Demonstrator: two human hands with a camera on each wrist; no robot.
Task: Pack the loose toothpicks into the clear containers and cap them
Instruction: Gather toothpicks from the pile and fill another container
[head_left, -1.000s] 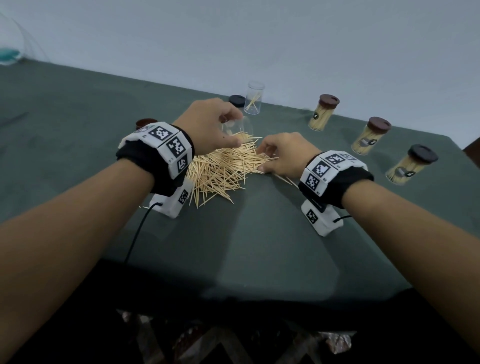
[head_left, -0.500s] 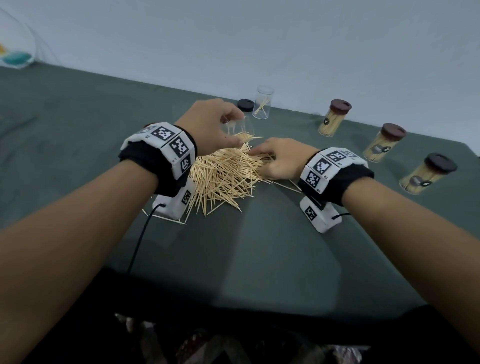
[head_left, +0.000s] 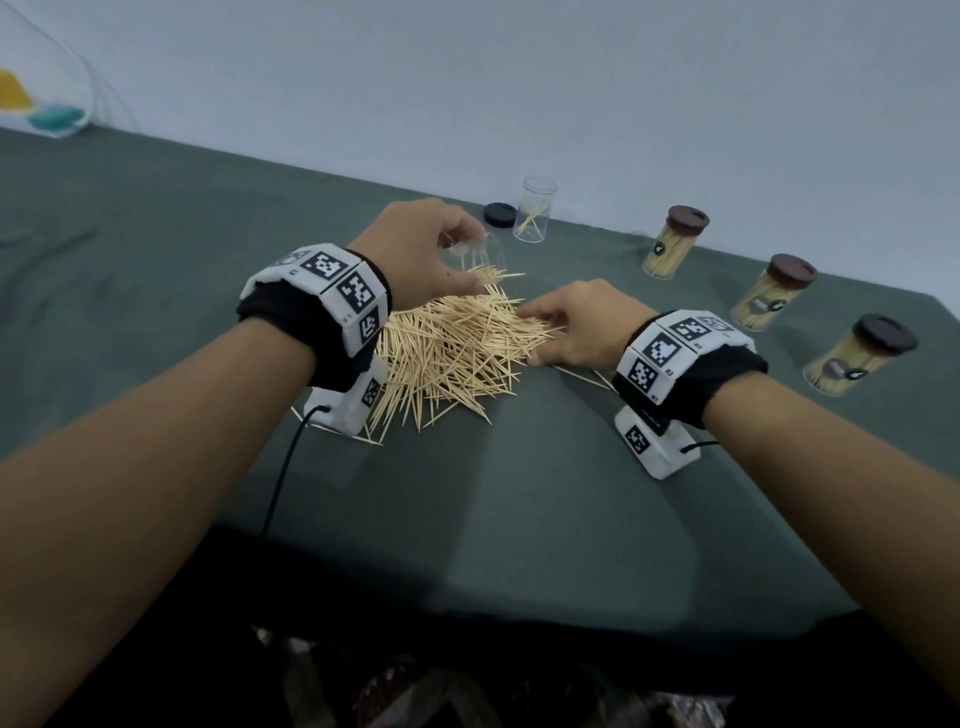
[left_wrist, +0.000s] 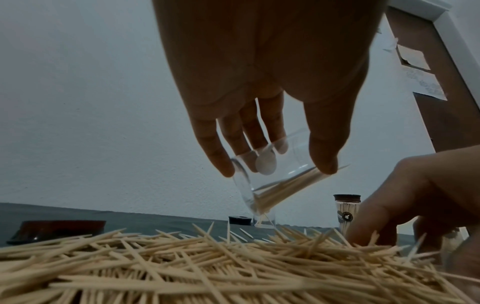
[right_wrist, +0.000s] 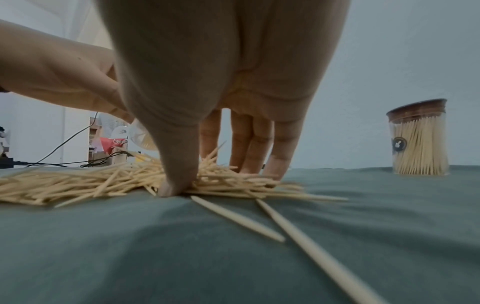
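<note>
A heap of loose toothpicks (head_left: 452, 353) lies on the green cloth between my hands. My left hand (head_left: 467, 265) grips a clear container (head_left: 488, 252) just above the heap's far edge. The container is tilted, mouth toward the right, with a small bundle of toothpicks inside (left_wrist: 283, 191). My right hand (head_left: 540, 338) sits on the heap's right edge. In the right wrist view its thumb (right_wrist: 176, 181) and fingers (right_wrist: 249, 162) press down on either side of a bunch of toothpicks (right_wrist: 221, 176) and pinch it against the cloth.
At the back stand an open clear container (head_left: 534, 210) with a few toothpicks and a black cap (head_left: 500, 214). Three filled, capped containers (head_left: 675, 241) (head_left: 774, 291) (head_left: 862, 353) line the right. A brown cap (left_wrist: 57, 228) lies left of the heap. Stray toothpicks (right_wrist: 239, 218) lie near my right wrist.
My right hand has slid left, further onto the heap, and its fingers have spread over the toothpicks. My left hand keeps holding the tilted container in about the same place.
</note>
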